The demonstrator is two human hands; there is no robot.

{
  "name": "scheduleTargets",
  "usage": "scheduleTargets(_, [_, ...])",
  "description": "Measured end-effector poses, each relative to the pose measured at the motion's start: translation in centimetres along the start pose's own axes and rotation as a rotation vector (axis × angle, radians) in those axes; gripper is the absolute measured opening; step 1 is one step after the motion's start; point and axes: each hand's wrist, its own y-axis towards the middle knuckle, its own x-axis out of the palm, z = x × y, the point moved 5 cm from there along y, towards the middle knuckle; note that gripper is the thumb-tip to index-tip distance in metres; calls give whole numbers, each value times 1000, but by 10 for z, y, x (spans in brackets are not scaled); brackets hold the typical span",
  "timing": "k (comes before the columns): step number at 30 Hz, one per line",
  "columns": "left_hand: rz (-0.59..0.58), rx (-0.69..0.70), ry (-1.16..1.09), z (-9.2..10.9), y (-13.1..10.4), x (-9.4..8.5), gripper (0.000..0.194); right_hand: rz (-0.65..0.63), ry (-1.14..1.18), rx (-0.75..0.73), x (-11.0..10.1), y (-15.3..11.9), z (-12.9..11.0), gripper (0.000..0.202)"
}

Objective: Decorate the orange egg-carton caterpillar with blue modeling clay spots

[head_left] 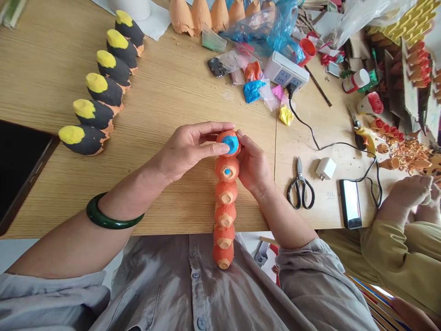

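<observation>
- Orange-painted row (225,215) of six rounded bumps is in both hands, held at its far end over the table edge; the near end lies over the grey shirt (165,285) (can't tell if it touches the cloth).
- Left hand (193,151): fingers round the far bump's left side, thumb on the blue patch (233,141) that covers the tip.
- Right hand (254,163): thumb and fingers closed against the right side of the same bump. Hands sit on opposite sides, row between them.
- Second bump: small blue dot (227,171) inside a bare tan ring. Other four tips bare tan.
- Green bangle (113,216) on the left forearm.
- Left on the wooden table (165,82): black row (110,92) of six, yellow-capped, torn orange edge; dark tablet (20,170) near it.
- Far side: bare orange row (201,16), partly under a blue plastic bag (265,27).
- Clay lumps beyond the hands: blue lump (253,91), orange lump (253,71), yellow lump (285,115); power strip (285,69) just beside (plug in).
- Right: scissors (300,174), white charger (325,168), phone (350,204) with screen lit.
- Far right: another person's hands (411,191) near a pile of orange scraps (416,156).
</observation>
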Motion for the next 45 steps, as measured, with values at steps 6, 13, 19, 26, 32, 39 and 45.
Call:
scheduleTargets(6, [35, 42, 57, 0, 0, -1, 50, -27, -33, -39, 0, 2, 1, 31])
scheduleTargets(13, [-1, 13, 30, 1, 1, -1, 51, 1, -8, -21, 2, 0, -1, 34])
scheduleTargets(19, [39, 79, 76, -3, 2, -4, 47, -24, 39, 12, 1, 2, 3, 29])
scheduleTargets(26, [-5, 25, -13, -7, 5, -4, 54, -9, 22, 26, 1, 2, 2, 25])
scheduleTargets(32, [70, 159, 151, -1, 0, 0, 49, 1, -72, -10, -2, 7, 4, 22])
scheduleTargets(39, [11, 111, 150, 1, -2, 3, 56, 4, -43, -17, -7, 7, 7, 29])
scheduleTargets(45, [95, 109, 163, -12, 2, -9, 56, -26, -33, -36, -10, 12, 12, 43])
